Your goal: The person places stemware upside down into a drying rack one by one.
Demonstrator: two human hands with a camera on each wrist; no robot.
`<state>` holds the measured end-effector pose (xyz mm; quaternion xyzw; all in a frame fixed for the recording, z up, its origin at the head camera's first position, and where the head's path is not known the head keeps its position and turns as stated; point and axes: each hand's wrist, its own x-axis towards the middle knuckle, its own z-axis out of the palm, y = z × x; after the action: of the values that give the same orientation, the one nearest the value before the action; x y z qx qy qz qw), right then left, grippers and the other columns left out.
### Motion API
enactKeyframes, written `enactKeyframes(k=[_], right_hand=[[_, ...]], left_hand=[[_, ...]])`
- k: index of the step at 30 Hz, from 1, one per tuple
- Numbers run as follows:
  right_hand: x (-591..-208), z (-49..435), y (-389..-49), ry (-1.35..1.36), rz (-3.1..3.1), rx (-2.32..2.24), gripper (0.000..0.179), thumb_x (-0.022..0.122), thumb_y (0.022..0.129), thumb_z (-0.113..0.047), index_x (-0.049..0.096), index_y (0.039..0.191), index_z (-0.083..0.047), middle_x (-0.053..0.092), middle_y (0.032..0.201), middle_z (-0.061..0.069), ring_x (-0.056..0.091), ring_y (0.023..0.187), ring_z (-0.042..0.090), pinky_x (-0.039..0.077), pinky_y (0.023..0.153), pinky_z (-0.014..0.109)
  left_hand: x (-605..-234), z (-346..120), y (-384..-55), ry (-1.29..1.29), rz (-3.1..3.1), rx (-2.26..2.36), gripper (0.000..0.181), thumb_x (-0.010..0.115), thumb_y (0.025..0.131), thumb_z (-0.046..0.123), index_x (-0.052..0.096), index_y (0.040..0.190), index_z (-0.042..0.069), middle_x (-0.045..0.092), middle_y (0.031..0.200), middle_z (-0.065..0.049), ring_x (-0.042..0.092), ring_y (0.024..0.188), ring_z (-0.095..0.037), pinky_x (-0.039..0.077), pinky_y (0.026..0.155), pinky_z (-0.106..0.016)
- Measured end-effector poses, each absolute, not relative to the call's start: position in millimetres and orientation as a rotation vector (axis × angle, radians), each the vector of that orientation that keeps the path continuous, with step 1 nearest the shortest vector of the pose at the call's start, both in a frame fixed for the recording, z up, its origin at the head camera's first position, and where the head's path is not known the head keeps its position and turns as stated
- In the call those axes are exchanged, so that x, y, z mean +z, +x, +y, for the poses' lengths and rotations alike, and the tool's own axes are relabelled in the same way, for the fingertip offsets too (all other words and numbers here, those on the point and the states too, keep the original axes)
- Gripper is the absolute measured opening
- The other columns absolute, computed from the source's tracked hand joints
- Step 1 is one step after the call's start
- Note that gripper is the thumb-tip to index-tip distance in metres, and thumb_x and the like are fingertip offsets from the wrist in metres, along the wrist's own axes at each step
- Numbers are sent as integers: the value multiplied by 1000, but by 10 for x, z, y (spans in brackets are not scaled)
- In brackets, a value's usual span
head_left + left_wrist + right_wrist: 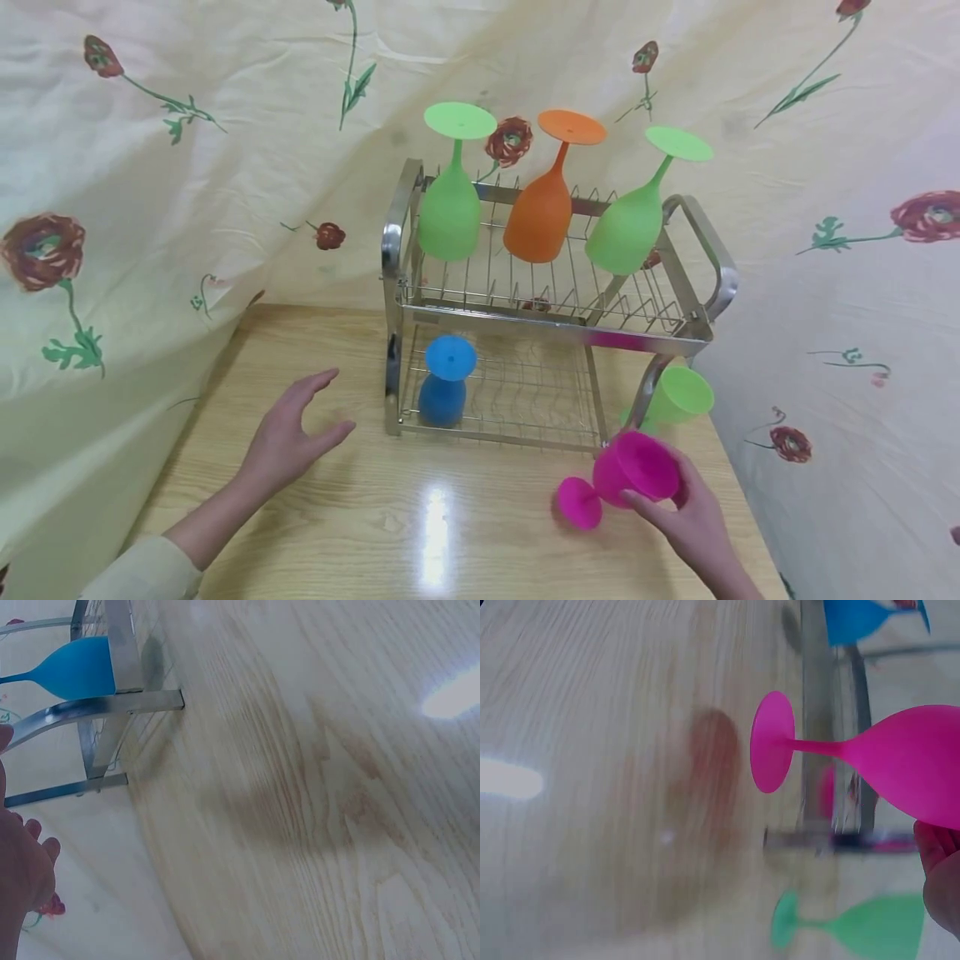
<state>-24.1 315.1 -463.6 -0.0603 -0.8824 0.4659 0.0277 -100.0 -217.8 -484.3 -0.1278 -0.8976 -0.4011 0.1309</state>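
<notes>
- Was backed and flanked by flower-printed cloth (187, 50).
- Featured a pale wooden tabletop (360, 533) below.
- Showed a two-tier metal rack (517, 327), with a left green goblet (450, 217), an orange goblet (540, 212) and a right green goblet (626, 229) upside down on top, and a blue goblet (442, 400) upside down at the lower tier's left.
- Included an upright green goblet (678, 396) just beside the rack's right end.
- Held a pink goblet (622, 475) in the right hand (701, 517) near the rack's front right corner, tilted, apparently off the tabletop.
- Reached out with the left hand (281, 442) near the rack's left side, empty, thumb and forefinger spread wide.
- Gripped the pink bowl between right thumb and fingers (648, 508), parted about to the bowl's width.
- Called, by judgement, for light, even pressure on the bowl, a slow wrist turn, and care against knocking foot or stem on the metal corner.
</notes>
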Motion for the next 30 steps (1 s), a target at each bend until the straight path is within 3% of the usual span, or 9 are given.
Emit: enactKeyframes(k=[5, 14, 23, 30], right_hand=[[-4575, 2833, -387, 75, -2635, 1554, 81, 90, 83, -2, 50, 153, -1, 63, 136, 20, 65, 111, -1, 58, 90, 16], [-4552, 2258, -685, 422, -2580, 1747, 81, 93, 80, -4, 53, 150, -5, 64, 140, 16, 65, 120, 11, 57, 101, 23], [-4466, 1741, -834, 481, -2516, 1928, 83, 93, 81, -8, 52, 152, -11, 63, 143, 11, 63, 126, 33, 60, 101, 31], [-4432, 1497, -857, 519, -2468, 2007, 83, 92, 83, -11, 51, 155, -16, 62, 145, 8, 61, 127, 36, 61, 100, 35]], left_hand=[[-4894, -2147, -938, -429, -2610, -1140, 70, 91, 86, 18, 60, 147, 7, 65, 144, -16, 60, 132, -41, 51, 107, -63], [-4996, -1957, -815, -587, -2636, -1094, 64, 93, 84, 20, 66, 142, 10, 70, 139, -9, 66, 128, -35, 58, 103, -56], [-4992, -1629, -787, -753, -2643, -1166, 64, 94, 84, 25, 68, 141, 11, 71, 137, -4, 69, 125, -28, 62, 100, -47], [-4902, -1385, -829, -811, -2624, -1306, 62, 95, 82, 18, 70, 137, 7, 74, 131, -5, 72, 114, -24, 64, 93, -39]])
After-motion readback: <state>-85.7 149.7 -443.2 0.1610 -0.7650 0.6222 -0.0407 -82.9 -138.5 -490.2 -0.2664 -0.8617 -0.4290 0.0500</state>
